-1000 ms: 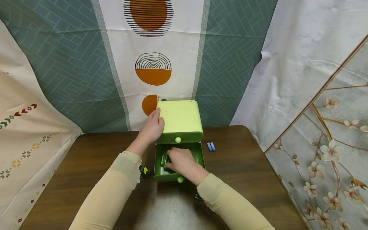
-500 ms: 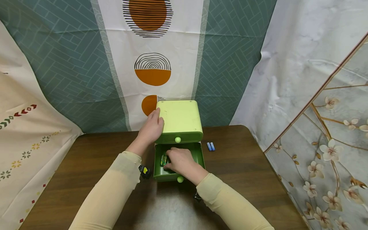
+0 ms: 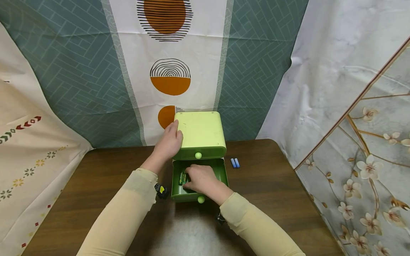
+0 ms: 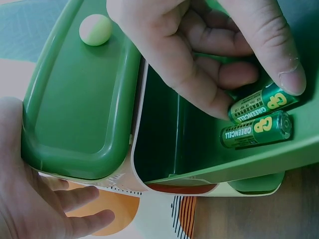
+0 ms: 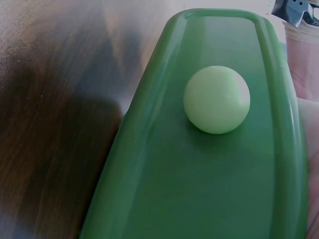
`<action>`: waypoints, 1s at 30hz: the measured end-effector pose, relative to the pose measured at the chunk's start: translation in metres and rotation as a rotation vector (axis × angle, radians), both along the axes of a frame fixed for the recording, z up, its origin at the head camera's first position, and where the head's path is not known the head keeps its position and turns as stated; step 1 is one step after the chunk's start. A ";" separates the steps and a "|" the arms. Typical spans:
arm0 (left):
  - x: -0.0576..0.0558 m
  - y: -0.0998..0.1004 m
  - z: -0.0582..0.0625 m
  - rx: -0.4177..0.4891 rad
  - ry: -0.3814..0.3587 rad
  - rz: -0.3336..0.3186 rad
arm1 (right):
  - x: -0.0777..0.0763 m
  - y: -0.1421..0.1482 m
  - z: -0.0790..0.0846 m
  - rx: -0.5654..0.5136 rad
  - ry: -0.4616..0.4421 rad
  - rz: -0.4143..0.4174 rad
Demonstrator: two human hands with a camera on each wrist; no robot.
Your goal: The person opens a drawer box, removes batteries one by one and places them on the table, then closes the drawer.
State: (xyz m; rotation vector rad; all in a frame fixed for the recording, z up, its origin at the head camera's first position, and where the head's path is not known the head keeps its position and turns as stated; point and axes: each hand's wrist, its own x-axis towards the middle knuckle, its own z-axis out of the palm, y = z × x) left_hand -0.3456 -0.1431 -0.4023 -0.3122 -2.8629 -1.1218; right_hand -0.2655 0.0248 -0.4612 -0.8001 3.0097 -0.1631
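Observation:
My left hand [image 3: 168, 142] rests against the left side of a small light-green drawer box [image 3: 200, 128], with its fingers fairly straight at the top edge. Below, the lower drawer [image 3: 189, 198] is pulled out, and my right hand [image 3: 205, 179] reaches down into it. In the left wrist view, the right thumb and a finger pinch a green AA-size battery [image 4: 259, 105] at its two ends. A second green battery [image 4: 256, 130] lies right alongside on the drawer floor. The right wrist view shows the drawer's green front [image 5: 214, 179] and round knob [image 5: 217, 99]; the fingers are outside that view.
Two blue batteries [image 3: 235, 163] lie side by side on the brown wooden table [image 3: 272, 202], right of the box. The upper drawer [image 4: 75, 104] is closed, its round knob [image 4: 95, 30] facing forward. Patterned cloth [image 3: 253, 71] hangs behind the table.
The green batteries shift slightly at the right fingertips. Both hands, the box and the drawer stay in nearly the same place.

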 end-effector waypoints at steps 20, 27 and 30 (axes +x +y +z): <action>-0.003 0.000 -0.002 -0.003 0.013 0.000 | 0.006 0.011 0.010 -0.052 -0.008 -0.010; -0.002 0.000 -0.001 -0.005 0.013 0.002 | 0.013 0.019 0.016 -0.091 -0.002 0.011; -0.002 0.000 -0.002 -0.008 0.014 0.001 | 0.015 0.021 0.018 -0.107 0.007 0.013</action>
